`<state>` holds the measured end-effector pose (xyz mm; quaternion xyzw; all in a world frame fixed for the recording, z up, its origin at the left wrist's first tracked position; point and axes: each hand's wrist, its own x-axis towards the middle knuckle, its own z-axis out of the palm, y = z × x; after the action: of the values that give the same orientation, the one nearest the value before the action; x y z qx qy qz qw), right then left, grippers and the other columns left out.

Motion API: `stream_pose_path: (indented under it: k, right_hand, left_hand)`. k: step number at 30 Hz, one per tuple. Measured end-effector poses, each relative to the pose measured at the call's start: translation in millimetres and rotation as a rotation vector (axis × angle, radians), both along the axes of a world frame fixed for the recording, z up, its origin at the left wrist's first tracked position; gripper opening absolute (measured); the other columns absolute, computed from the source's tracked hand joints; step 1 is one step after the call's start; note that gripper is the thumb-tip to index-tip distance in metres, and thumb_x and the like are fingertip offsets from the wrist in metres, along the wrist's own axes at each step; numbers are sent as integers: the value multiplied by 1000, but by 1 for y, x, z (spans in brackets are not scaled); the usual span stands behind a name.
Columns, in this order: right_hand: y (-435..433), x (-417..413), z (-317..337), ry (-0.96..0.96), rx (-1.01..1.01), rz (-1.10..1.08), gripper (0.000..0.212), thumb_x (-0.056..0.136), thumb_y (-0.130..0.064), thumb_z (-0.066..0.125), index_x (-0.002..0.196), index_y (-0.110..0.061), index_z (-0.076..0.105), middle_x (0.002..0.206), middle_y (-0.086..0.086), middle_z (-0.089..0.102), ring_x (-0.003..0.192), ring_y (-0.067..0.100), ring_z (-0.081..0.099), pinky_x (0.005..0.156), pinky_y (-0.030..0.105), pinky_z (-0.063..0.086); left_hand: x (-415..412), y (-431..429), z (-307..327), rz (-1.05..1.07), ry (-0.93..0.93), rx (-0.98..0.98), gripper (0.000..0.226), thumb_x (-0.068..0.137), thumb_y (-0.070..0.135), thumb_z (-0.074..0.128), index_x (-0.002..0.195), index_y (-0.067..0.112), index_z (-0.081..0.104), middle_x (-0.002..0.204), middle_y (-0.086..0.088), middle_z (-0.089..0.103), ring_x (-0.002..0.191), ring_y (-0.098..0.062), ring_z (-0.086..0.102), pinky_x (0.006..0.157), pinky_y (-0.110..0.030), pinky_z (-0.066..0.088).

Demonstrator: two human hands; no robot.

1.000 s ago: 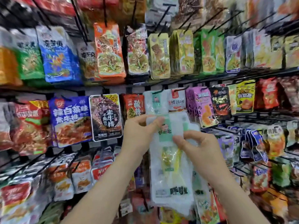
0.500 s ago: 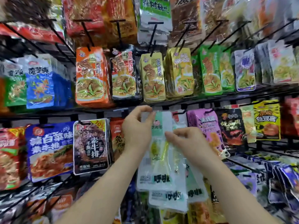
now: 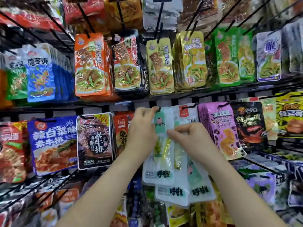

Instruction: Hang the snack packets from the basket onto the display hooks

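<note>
Both hands (image 3: 165,136) pinch white-green snack packets (image 3: 165,161), top at black hook (image 3: 158,109).

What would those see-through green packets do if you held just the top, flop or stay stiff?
Probably flop: the clear packets fan out and sag below the right hand. Likely light, since the left hand holds one top with only a fingertip pinch. Their shiny film may be slippery, so they could slide apart.
</note>
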<state>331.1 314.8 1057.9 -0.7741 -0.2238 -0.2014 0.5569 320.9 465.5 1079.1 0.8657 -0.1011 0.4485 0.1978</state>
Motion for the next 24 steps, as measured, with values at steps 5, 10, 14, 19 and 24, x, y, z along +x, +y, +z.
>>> stream_pose_path:
  k: [5, 10, 14, 19, 24]
  right_hand:
    - [-6, 1, -5, -46, 6, -34, 18, 87, -29, 70, 101, -19, 75, 92, -18, 67, 95, -1, 62, 91, 23, 46]
    - [-23, 4, -12, -164, -56, -107, 16, 89, -27, 68, 102, -23, 75, 91, -23, 67, 84, -19, 52, 76, 2, 38]
    - [-40, 1, -19, -210, -9, -154, 12, 87, -24, 70, 97, -25, 76, 81, -33, 62, 83, -20, 56, 79, 4, 45]
    - [-56, -2, -27, -251, 143, -119, 13, 85, -16, 72, 91, -27, 76, 79, -28, 69, 85, -15, 62, 74, 0, 44]
    - [-56, -7, -39, -248, 286, -67, 20, 83, -12, 73, 83, -32, 72, 83, -32, 69, 84, -12, 64, 74, 3, 45]
  left_hand:
    - [-7, 0, -29, 114, -310, 304, 49, 79, -3, 62, 128, 2, 56, 137, -23, 47, 126, -39, 46, 100, -44, 44]
    - [-8, 2, -36, 77, 22, 406, 48, 101, 39, 37, 147, 24, 37, 159, -7, 18, 147, -23, 14, 116, -34, 15]
    - [5, 11, -31, 201, 191, 520, 66, 98, 52, 40, 153, 30, 10, 160, -2, -18, 147, -20, -16, 118, -34, 6]
    - [15, 7, -46, 236, 232, 523, 94, 86, 65, 50, 152, 33, -8, 158, -1, -27, 146, -22, -21, 119, -37, 5]
    - [26, -7, -55, 256, 155, 405, 91, 87, 63, 49, 153, 30, -3, 160, -5, -20, 147, -24, -18, 121, -40, 3]
